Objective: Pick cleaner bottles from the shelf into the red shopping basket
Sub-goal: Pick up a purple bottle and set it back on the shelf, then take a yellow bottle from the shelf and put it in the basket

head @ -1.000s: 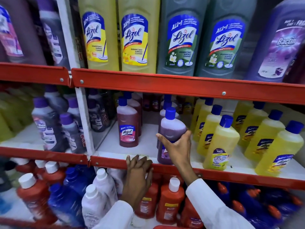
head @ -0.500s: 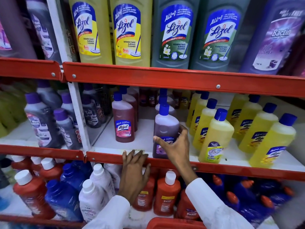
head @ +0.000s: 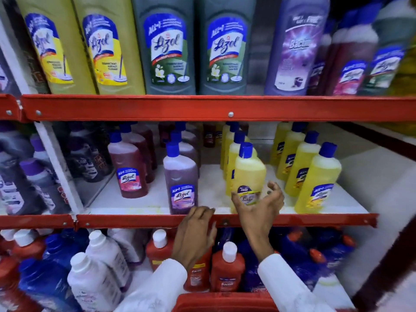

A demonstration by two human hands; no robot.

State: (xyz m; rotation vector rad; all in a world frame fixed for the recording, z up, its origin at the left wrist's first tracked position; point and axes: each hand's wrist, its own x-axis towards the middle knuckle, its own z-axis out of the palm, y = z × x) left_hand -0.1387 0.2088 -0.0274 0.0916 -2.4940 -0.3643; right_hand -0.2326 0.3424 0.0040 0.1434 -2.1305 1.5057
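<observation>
A purple Lizol bottle (head: 181, 181) with a blue cap stands upright at the front of the middle shelf. Right of it stands a yellow Bacter bottle (head: 247, 174), also blue-capped. My right hand (head: 258, 207) is open, fingers curled, just in front of the yellow bottle's lower label, and holds nothing. My left hand (head: 195, 233) rests with its fingertips on the red shelf edge (head: 135, 220) below the purple bottle. The red shopping basket's rim (head: 225, 301) shows at the bottom centre, under my white sleeves.
More yellow bottles (head: 315, 176) fill the shelf's right side, and a maroon Lizol bottle (head: 129, 167) stands on the left. Large Lizol bottles (head: 166, 46) line the top shelf. Red, white and blue bottles (head: 99, 273) crowd the shelf below.
My right hand let go of the purple bottle, which now stands on the shelf, and moved right to the yellow bottle. The view shifted right.
</observation>
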